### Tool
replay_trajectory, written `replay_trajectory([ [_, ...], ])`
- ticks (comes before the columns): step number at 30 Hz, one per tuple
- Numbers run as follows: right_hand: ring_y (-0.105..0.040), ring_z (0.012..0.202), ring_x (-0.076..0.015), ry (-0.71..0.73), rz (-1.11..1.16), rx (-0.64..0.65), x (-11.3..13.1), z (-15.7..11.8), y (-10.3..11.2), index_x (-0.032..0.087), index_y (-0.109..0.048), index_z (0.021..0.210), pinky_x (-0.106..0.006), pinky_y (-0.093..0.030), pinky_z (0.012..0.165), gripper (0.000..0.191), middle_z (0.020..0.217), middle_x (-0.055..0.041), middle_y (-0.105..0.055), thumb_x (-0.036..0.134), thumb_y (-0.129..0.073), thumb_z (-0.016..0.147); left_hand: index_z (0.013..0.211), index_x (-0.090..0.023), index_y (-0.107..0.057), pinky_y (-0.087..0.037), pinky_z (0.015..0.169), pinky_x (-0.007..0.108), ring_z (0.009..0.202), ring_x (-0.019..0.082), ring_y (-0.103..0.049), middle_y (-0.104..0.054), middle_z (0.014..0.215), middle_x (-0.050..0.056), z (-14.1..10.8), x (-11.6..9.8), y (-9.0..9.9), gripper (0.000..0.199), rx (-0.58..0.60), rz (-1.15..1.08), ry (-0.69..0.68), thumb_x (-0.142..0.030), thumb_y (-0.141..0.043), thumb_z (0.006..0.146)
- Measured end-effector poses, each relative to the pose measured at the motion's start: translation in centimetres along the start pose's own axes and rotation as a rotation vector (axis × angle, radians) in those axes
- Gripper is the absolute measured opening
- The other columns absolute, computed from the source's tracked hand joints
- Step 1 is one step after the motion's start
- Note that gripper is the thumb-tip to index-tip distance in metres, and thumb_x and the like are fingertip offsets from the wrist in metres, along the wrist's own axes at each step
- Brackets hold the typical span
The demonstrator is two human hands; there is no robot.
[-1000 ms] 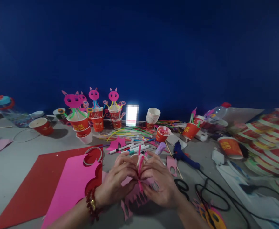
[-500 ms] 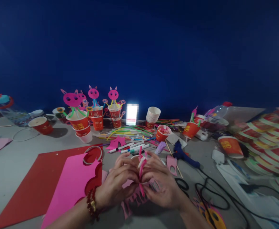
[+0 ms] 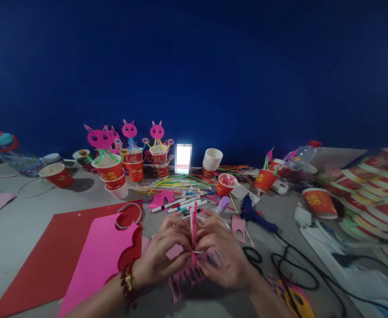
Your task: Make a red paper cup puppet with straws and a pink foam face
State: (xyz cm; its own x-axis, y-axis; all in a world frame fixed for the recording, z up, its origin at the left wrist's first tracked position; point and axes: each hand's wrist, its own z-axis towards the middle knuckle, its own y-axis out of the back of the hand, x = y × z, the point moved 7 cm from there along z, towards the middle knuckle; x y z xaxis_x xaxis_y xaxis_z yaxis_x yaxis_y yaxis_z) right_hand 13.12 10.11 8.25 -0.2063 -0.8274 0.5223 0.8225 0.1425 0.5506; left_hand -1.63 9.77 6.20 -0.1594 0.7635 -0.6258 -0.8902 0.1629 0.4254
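Note:
In front of me, my left hand [image 3: 169, 247] and my right hand [image 3: 222, 251] meet with fingers bent and thumbs pressed in. Between the fingertips they pinch a narrow pink strip [image 3: 194, 227] that now stands nearly upright, its lower end showing below the fingers. It could be a pipe cleaner or a folded foam piece; I cannot tell which. A pale, rounded cup-like rim [image 3: 187, 217] shows partly behind the fingers, mostly hidden. Beneath my hands lie pink foam offcuts [image 3: 177, 282] with cut-out holes.
To the left lie a red sheet [image 3: 44, 260] and a pink sheet [image 3: 94, 251]. Markers [image 3: 180, 205] lie ahead, before red cups [image 3: 108, 170] bearing pink animal faces. At right are a blue glue gun [image 3: 256, 216], its black cord [image 3: 300, 251], black-handled scissors [image 3: 252, 255] and piled cups [image 3: 376, 190].
The pink strip has turned from slanted and bent to nearly straight and upright between my fingers. Both hands stay in almost the same place.

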Motion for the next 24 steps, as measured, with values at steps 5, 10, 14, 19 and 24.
replay_trajectory([
  [5,-0.058,0.113,-0.0288,-0.153,0.165,-0.259,-1.8,-1.1,1.5,0.028,-0.059,0.113,-0.051,-0.041,0.107,0.029,0.109,-0.0073,-0.061,0.034,-0.068,0.086,0.09,-0.021,-0.061,-0.044,0.087,0.035,0.094,0.021,-0.054,-0.063,0.09,0.006,0.1,1.8,0.3,0.006,-0.118,-0.427,0.2,-0.022,-0.066,0.09],
  [10,-0.047,0.131,-0.0325,-0.373,0.378,-0.32,-4.3,-1.8,1.4,0.029,-0.051,0.133,-0.05,-0.039,0.111,0.057,0.135,-0.0115,-0.049,0.064,-0.058,0.088,0.085,-0.018,-0.063,-0.043,0.079,0.027,0.087,0.017,-0.053,-0.056,0.087,0.003,-0.1,3.1,-0.4,0.009,-0.134,-0.818,0.366,-0.023,-0.071,0.087],
  [14,-0.036,0.141,-0.0368,-0.385,0.22,-0.111,-3.8,-1.5,0.8,0.028,-0.046,0.143,-0.052,-0.029,0.117,0.082,0.146,-0.0114,-0.047,0.073,-0.066,0.077,0.084,-0.017,-0.064,-0.043,0.077,0.025,0.083,0.015,-0.053,-0.056,0.085,0.003,-0.4,3.7,-1.3,0.014,-0.069,-0.993,0.451,-0.023,-0.076,0.082],
  [19,-0.031,0.144,-0.0417,-0.354,0.056,0.016,-3.3,-1.7,0.5,0.029,-0.036,0.152,-0.058,-0.024,0.118,0.103,0.148,-0.0121,-0.047,0.077,-0.07,0.069,0.083,-0.016,-0.065,-0.041,0.07,0.023,0.075,0.013,-0.051,-0.056,0.081,0.002,-0.6,4.1,-2.0,0.015,-0.007,-1.098,0.485,-0.023,-0.079,0.08],
  [24,-0.046,0.134,-0.039,-0.252,-0.026,-0.018,-2.3,-0.8,0.8,0.029,-0.041,0.148,-0.057,-0.019,0.12,0.097,0.139,-0.0114,-0.055,0.077,-0.069,0.069,0.083,-0.016,-0.067,-0.043,0.076,0.026,0.083,0.016,-0.054,-0.058,0.086,0.003,-0.5,4.3,-1.8,0.015,-0.009,-1.08,0.489,-0.024,-0.08,0.078],
])
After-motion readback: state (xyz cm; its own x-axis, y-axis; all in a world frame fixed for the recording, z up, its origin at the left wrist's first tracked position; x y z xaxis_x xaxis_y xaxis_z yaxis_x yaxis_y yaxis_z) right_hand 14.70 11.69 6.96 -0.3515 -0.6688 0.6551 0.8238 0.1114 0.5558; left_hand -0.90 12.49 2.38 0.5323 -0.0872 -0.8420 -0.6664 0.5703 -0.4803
